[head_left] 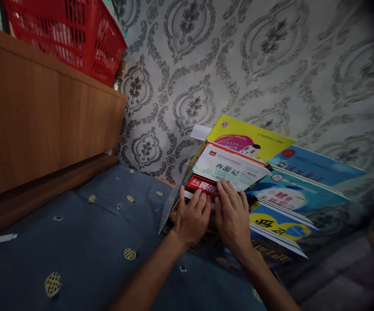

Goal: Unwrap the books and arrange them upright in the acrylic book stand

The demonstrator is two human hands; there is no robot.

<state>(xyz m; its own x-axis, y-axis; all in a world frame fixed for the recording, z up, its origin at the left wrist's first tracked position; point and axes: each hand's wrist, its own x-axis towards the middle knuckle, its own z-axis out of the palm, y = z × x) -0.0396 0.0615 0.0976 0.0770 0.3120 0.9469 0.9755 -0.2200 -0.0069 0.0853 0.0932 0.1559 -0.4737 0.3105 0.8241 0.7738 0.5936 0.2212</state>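
My left hand (191, 216) and my right hand (234, 214) are side by side on the front of a row of books. Their fingers curl over the upper edge of a dark-covered book (219, 255), and the fingertips reach a red-titled book (202, 185) behind it. My hands hide much of both covers. A pale book (230, 166) and a yellow book (254, 138) stand farther back. On the right, a second row holds a blue book (322, 166), a teal book (303, 194), a yellow-and-blue book (284, 226) and a dark blue book (271, 255).
Patterned wallpaper (193, 106) covers the wall behind the books. Dark blue fabric with small prints (92, 246) spreads below. A wooden cabinet (51, 112) stands left, with a red basket (67, 39) on top. A white cable plug (7, 238) lies at the left edge.
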